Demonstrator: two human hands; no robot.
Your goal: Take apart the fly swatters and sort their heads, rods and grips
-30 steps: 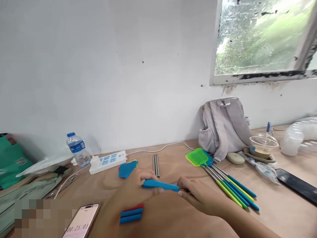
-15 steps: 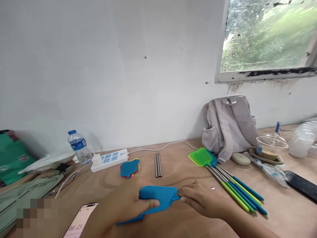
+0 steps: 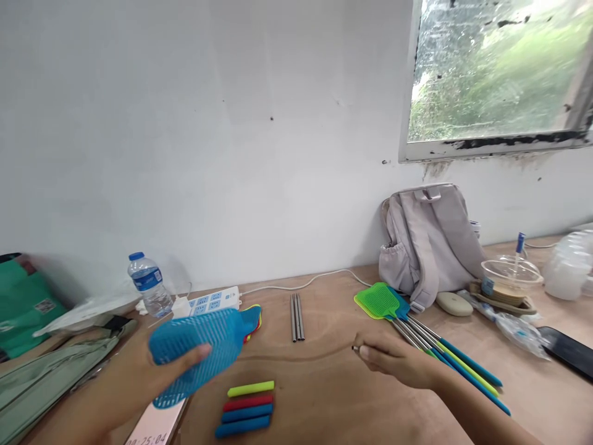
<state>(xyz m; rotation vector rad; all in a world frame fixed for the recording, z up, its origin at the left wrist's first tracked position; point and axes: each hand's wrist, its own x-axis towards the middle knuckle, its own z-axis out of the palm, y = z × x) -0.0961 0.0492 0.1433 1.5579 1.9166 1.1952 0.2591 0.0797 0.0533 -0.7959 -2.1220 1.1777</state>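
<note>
At the far left of the surface stood a green bag, with a grey-green fabric item lying nearer. A water bottle with a blue cap stood upright near the wall. The left grip was closed on a blue mesh swatter head, thumb across its face, holding it raised above a phone that was partly hidden. The mesh showed two layers, one above the other; whether this was one folded piece could not be determined. Behind it lay a white power strip, partly covered, and a small stack of mesh heads, blue uppermost.

Nearer the front, four handle sleeves lay side by side: one yellow, one red, two blue. At centre, three metal tubes lay parallel.

The right grip was closed with fingertips pinching a small dark-ended piece, mostly concealed. Beyond that hand lay assembled swatters, heads overlapping, beside a grey backpack propped against the wall. Further right were a pale oval case, a clear cup and a black phone.
</note>
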